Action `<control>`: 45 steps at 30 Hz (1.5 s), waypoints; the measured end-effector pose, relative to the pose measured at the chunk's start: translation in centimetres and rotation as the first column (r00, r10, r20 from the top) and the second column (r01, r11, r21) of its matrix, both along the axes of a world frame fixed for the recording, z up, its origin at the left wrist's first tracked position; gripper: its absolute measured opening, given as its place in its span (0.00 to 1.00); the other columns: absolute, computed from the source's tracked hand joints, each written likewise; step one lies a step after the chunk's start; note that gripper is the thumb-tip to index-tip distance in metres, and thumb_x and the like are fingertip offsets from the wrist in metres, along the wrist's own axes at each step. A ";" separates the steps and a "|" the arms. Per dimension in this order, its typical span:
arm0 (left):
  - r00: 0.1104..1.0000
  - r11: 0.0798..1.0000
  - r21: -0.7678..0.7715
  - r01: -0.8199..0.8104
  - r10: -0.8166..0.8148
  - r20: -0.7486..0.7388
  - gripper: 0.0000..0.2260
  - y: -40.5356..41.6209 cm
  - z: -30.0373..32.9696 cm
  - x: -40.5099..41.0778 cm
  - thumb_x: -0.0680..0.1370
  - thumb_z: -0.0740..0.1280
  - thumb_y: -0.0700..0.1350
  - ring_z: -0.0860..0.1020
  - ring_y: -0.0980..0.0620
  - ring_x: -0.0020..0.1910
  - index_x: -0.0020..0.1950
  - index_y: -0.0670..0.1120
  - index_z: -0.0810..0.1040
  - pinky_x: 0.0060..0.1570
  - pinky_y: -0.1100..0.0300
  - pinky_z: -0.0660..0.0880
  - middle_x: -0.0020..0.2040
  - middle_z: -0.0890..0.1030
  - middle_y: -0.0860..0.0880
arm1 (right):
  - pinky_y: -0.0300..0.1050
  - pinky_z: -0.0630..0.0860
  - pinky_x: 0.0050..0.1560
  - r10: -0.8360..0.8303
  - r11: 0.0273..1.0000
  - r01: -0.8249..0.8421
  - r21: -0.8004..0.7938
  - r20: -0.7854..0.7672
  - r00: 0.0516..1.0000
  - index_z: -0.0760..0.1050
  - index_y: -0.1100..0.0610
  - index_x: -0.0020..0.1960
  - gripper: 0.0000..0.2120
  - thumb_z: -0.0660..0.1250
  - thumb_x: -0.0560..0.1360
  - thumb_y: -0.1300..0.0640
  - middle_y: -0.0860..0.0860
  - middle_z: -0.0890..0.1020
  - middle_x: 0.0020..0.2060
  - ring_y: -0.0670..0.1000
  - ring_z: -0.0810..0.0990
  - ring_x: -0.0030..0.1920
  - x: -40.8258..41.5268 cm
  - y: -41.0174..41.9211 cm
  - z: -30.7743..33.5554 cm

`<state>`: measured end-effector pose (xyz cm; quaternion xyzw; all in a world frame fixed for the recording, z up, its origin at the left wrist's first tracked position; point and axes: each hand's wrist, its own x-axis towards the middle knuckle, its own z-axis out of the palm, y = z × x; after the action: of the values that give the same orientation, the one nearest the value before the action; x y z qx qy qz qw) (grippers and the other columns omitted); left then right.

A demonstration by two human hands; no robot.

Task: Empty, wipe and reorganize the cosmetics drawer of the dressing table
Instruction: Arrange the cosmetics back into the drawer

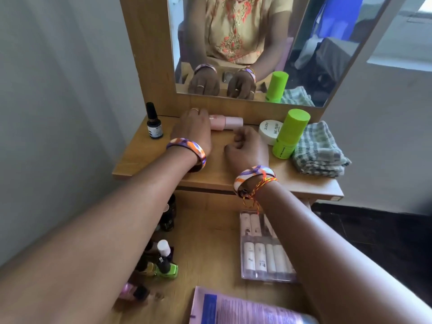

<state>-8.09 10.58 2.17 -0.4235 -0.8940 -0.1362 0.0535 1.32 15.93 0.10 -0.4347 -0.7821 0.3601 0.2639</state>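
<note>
Cosmetics sit on a wooden worktop (145,157) under a mirror (245,43), pale walls at both sides. Both arms reach forward, palms down. The left hand (194,129) lies with fingers curled over one end of a pink bottle (228,123), which rests on its side, long axis running left to right just beyond the right hand (247,148), a loose empty fist. Right of that hand stand a white jar (268,130), a green tube (291,134) and a folded checked cloth (320,150); a black bottle (154,122) stands left of the left hand.
</note>
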 end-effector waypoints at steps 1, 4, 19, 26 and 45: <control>0.999 1.000 0.012 -0.004 0.005 -0.036 0.16 0.2 -0.2 -0.1 0.77 0.62 0.38 0.69 0.42 0.64 0.65 0.39 0.68 0.58 0.52 0.70 0.65 0.71 0.40 | 0.39 0.69 0.48 0.003 1.000 -0.003 0.009 -0.010 1.000 0.74 0.59 0.59 0.17 0.63 0.70 0.64 0.52 0.78 0.48 0.52 0.76 0.50 0.0 0.1 -0.1; 0.995 1.000 -0.016 0.015 -0.017 -0.099 0.14 0.8 -0.6 0.3 0.80 0.56 0.38 0.68 0.41 0.64 0.65 0.39 0.68 0.58 0.52 0.67 0.65 0.71 0.39 | 0.39 0.71 0.49 0.011 1.000 -0.010 0.025 -0.043 0.999 0.77 0.58 0.56 0.15 0.64 0.70 0.64 0.53 0.81 0.50 0.49 0.77 0.48 0.1 0.1 -0.3; 0.981 0.933 0.350 -0.082 0.014 0.192 0.16 -5.2 -0.6 8.3 0.77 0.65 0.45 0.74 0.44 0.58 0.63 0.42 0.73 0.50 0.56 0.73 0.59 0.75 0.42 | 0.40 0.77 0.35 0.039 0.988 -0.103 -0.114 -0.458 0.888 0.74 0.52 0.40 0.11 0.63 0.68 0.68 0.52 0.79 0.37 0.49 0.78 0.36 5.2 -3.4 -0.6; 0.743 0.860 0.481 -0.169 -0.209 0.636 0.11 -9.4 -3.0 11.8 0.74 0.70 0.46 0.80 0.46 0.47 0.54 0.43 0.80 0.49 0.54 0.77 0.47 0.82 0.45 | 0.49 0.78 0.39 0.153 0.973 -0.217 -0.075 -0.494 0.856 0.73 0.51 0.45 0.09 0.67 0.69 0.63 0.52 0.79 0.38 0.49 0.77 0.39 10.4 -5.7 -2.6; 0.157 0.990 0.112 -0.090 -0.097 0.983 0.06 -12.7 -6.8 11.6 0.73 0.68 0.33 0.77 0.54 0.36 0.44 0.42 0.74 0.30 0.69 0.77 0.40 0.78 0.46 | 0.42 0.76 0.43 0.517 0.848 -0.513 -0.134 0.420 0.746 0.81 0.54 0.49 0.09 0.71 0.70 0.55 0.52 0.81 0.40 0.51 0.78 0.41 13.8 -4.3 -3.4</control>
<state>3.54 -2.14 -4.63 -0.2304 -0.7010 -0.4427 -0.5095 15.16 11.66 -3.27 -0.2734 -0.9084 0.3148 -0.0320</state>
